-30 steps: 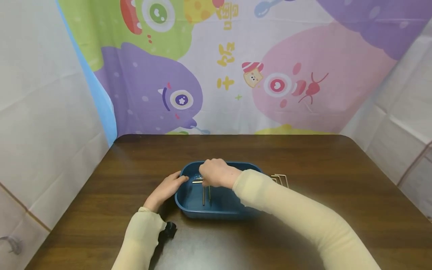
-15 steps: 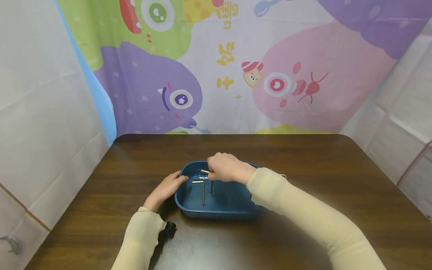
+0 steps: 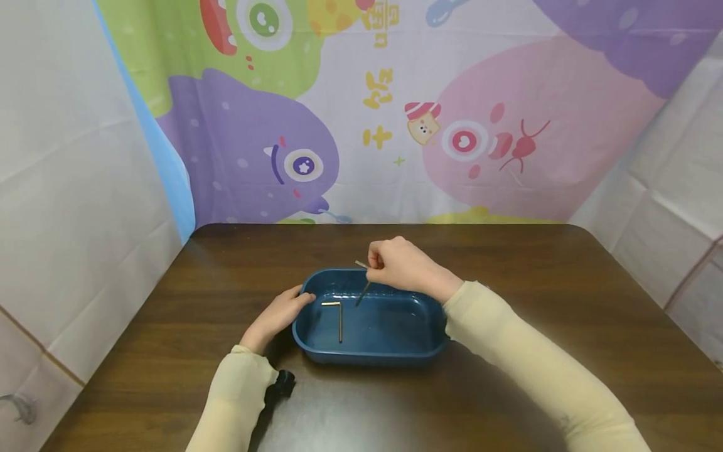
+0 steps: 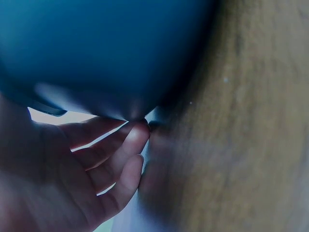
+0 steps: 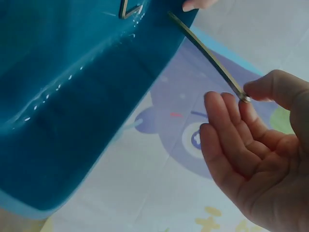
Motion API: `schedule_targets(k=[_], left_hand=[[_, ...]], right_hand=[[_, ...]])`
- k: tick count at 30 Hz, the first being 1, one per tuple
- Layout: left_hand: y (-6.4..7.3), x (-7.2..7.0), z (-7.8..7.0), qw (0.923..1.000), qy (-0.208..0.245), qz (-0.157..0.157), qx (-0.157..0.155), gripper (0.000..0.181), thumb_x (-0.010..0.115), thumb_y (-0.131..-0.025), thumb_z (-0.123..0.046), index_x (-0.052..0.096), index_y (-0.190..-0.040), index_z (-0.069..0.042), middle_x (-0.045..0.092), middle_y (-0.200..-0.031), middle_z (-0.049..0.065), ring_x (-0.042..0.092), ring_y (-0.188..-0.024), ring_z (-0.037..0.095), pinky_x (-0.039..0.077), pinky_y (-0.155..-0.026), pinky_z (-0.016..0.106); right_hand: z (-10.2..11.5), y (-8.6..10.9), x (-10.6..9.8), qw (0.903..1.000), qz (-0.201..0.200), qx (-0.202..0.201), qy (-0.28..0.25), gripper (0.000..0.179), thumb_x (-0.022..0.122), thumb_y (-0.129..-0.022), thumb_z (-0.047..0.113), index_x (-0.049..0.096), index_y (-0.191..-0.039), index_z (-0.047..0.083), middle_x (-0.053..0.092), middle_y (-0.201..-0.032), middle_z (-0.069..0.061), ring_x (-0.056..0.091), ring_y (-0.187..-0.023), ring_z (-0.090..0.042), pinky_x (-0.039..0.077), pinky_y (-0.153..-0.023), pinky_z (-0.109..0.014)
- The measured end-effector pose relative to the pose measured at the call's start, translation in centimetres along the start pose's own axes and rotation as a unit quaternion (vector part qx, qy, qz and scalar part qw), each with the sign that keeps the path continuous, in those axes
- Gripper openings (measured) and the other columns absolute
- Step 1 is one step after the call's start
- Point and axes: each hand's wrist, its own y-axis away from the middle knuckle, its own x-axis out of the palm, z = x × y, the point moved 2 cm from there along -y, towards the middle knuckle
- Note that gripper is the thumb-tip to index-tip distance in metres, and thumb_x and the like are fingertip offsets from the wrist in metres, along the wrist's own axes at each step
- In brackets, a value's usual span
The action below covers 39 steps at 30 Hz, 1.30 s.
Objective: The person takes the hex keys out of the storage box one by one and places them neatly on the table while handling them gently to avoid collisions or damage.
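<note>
A blue plastic basin (image 3: pixel 390 359) stands on the table, one L-shaped hex key (image 3: pixel 341 323) lying on its floor at the left. My left hand (image 3: pixel 277 317) holds the basin's left end, thumb over the rim and fingers against the outer wall. Over the back rim, my right hand (image 3: pixel 408 267) pinches a second hex key (image 5: pixel 207 55) near its bend between thumb and fingertips. That key's long arm slants down towards the basin; its short arm pokes out left of the fingers. In the left wrist view, fingertips touch the basin's underside edge near the wood.
The dark wooden table (image 3: pixel 226 376) runs back to a cartoon-printed cloth (image 3: pixel 373 188). White sheeting (image 3: pixel 85 157) hangs at both sides. A black wrist device (image 3: pixel 284 383) sits under the left cuff. My right sleeve covers the table just right of the basin.
My right hand has lifted its hex key up from the basin floor and moved it right and back. The left hand stays put. Keys right of the basin are now hidden behind the sleeve.
</note>
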Motion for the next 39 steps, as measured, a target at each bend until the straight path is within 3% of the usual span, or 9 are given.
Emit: schedule_targets(k=[5, 11, 25, 39], left_hand=[[0.1, 0.0, 0.1, 1.0000, 0.002, 0.001, 0.001, 0.057, 0.039, -0.094, -0.033, 0.032, -0.139, -0.001, 0.038, -0.139, 0.020, 0.038, -0.126, 0.037, 0.031, -0.101, 0.053], [0.1, -0.1, 0.0, 1.0000, 0.004, -0.001, 0.007, 0.056, 0.039, -0.093, -0.033, 0.033, -0.140, -0.002, 0.038, -0.140, 0.020, 0.038, -0.127, 0.036, 0.031, -0.102, 0.053], [0.2, -0.1, -0.1, 0.9999, 0.012, 0.007, 0.001, 0.058, 0.039, -0.093, -0.034, 0.030, -0.141, -0.001, 0.035, -0.142, 0.020, 0.035, -0.129, 0.036, 0.030, -0.103, 0.052], [0.2, 0.1, 0.0, 1.0000, 0.004, 0.002, 0.000, 0.058, 0.039, -0.093, -0.033, 0.030, -0.140, -0.001, 0.036, -0.141, 0.021, 0.036, -0.128, 0.037, 0.030, -0.102, 0.053]], right_hand=[[-1.0, 1.0, -1.1, 0.9968, -0.066, 0.005, -0.043, 0.007, 0.061, -0.079, 0.018, 0.056, -0.076, 0.014, 0.057, -0.063, 0.004, 0.049, -0.053, -0.009, 0.042, -0.053, -0.023], [-2.4, 2.5, -3.2, 0.9831, -0.157, 0.021, -0.092, 0.006, 0.061, -0.077, 0.017, 0.059, -0.078, 0.012, 0.062, -0.070, 0.000, 0.056, -0.064, -0.011, 0.046, -0.061, -0.027], [-4.9, 6.0, -4.2, 0.9609, -0.241, 0.066, -0.118, 0.008, 0.065, -0.081, 0.015, 0.060, -0.085, 0.011, 0.064, -0.075, -0.003, 0.058, -0.066, -0.014, 0.045, -0.065, -0.029], [-8.3, 9.0, -4.0, 0.9452, -0.253, 0.131, -0.159, 0.014, 0.062, -0.084, 0.018, 0.061, -0.094, 0.008, 0.064, -0.086, -0.006, 0.057, -0.073, -0.010, 0.043, -0.065, -0.020]])
